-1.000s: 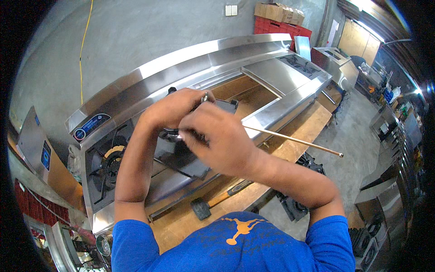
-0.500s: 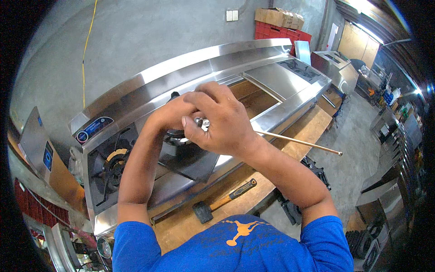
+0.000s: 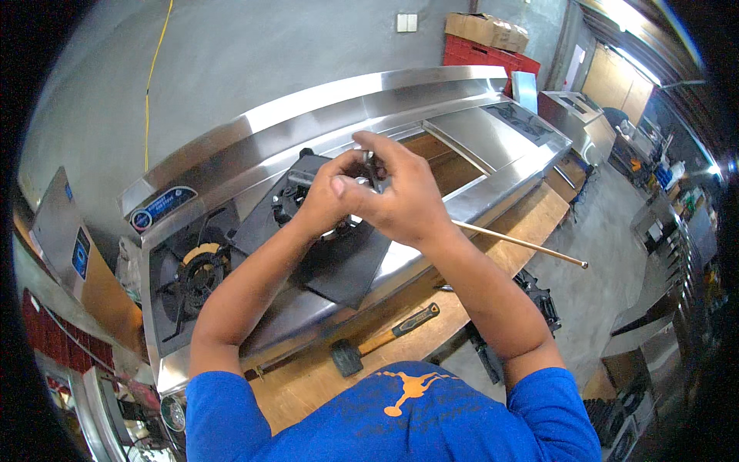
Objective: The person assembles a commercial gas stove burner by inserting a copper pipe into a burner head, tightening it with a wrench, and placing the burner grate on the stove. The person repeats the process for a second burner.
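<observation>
Both my hands come together over a black burner plate [image 3: 339,266], which lies tilted on the steel stove [image 3: 296,327]. My left hand [image 3: 327,196] bends inward over the dark burner fittings [image 3: 289,204], its fingers curled and partly hidden. My right hand [image 3: 408,192] is curled with its thumb beside the left fingers. Between the fingertips of both hands is a small metallic piece [image 3: 375,168], too covered to name. From behind my right wrist a thin brass-coloured tube [image 3: 531,248] sticks out to the right; its other end is hidden.
A black-headed mallet [image 3: 348,357] lies on the wooden bench [image 3: 296,389] in front of the stove. Left of the plate sits a round burner [image 3: 204,269]. An open rectangular cutout [image 3: 446,165] is on the right. Black metal parts [image 3: 535,296] lie below the bench's right side.
My hands have turned and shifted, with the right fingers lifting and arching higher. More of the black burner plate and fittings now shows. The view has shifted slightly.
</observation>
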### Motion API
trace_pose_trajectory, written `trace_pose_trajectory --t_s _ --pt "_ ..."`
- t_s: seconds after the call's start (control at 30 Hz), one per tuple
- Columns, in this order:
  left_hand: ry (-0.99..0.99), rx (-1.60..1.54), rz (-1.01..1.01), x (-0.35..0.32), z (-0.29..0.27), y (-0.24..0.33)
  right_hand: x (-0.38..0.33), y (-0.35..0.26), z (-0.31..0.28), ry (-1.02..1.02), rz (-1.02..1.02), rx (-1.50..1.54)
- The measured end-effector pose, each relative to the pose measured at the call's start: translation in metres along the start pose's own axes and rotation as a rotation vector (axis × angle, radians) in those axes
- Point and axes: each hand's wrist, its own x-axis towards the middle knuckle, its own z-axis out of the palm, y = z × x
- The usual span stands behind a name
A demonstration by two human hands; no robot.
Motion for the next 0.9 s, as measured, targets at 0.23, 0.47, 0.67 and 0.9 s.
trace_pose_trajectory --t_s 0.23,0.47,0.67,0.9 --pt "0.181 -0.117 0.118 -0.004 0.024 -0.014 -0.005 0.006 0.004 0.033 -0.019 0.138" --pt "0.228 -0.187 0.153 0.006 0.029 -0.017 0.005 0.008 -0.006 -0.006 0.094 0.231" --pt "0.183 -0.458 0.229 0.009 0.036 -0.009 0.012 0.011 0.000 0.121 0.066 0.240" --pt "0.185 -0.436 0.140 0.015 0.036 -0.015 0.020 0.013 -0.004 0.080 0.077 0.265"
